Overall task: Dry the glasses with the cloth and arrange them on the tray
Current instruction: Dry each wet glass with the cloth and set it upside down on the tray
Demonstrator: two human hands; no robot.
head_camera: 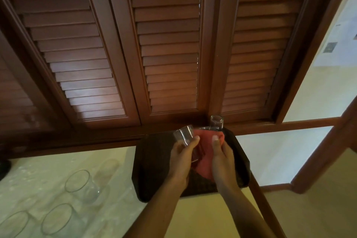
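Louvred wooden doors (170, 48) behind pale counter (58, 170). Left hand (182, 157) clamped round glass (188, 142) above dark tray (152, 160); right hand (220, 152) pinched pink cloth (204, 152) alongside, probably mid-wipe. Inverted glass (216, 122) at tray's far edge; wet glasses (80, 184) left, likely queued.

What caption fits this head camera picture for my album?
Left hand holds a glass, right hand grips pink cloth over the dark tray.
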